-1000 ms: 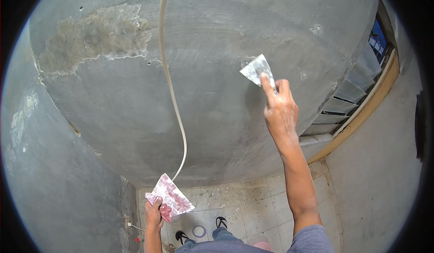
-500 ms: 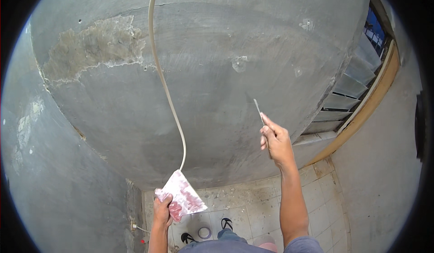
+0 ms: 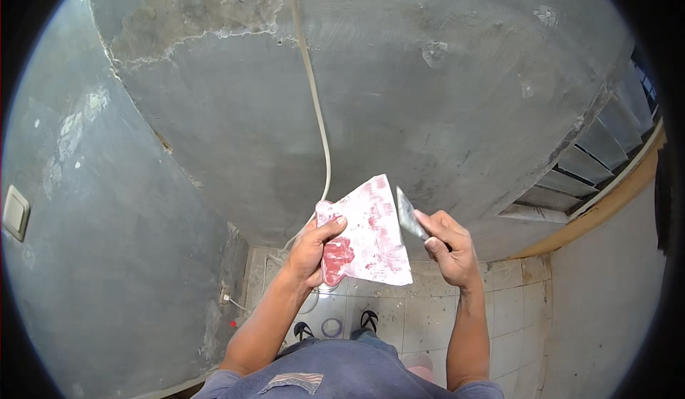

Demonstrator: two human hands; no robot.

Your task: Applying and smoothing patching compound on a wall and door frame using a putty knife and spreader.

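My left hand (image 3: 307, 253) grips a red flat board (image 3: 367, 228), heavily smeared with white paste, at its ridged red left edge, with the thumb on top. My right hand (image 3: 449, 245), just right of the board, is closed on a small metal putty knife (image 3: 409, 215). Its blade is upright beside the board's right edge; whether they touch I cannot tell.
A grey plastered wall (image 3: 428, 120) with rough patches faces me, crossed by a hanging white cable (image 3: 314, 92). A switch (image 3: 16, 212) is on the left wall. A louvred window (image 3: 592, 153) is at right. A ring (image 3: 332, 327) lies on the tiled floor (image 3: 428, 320) by my sandalled feet.
My right hand has come down from near the wall to beside the board with the knife. My left hand has raised the board toward the middle. The view has shifted, showing more left wall.
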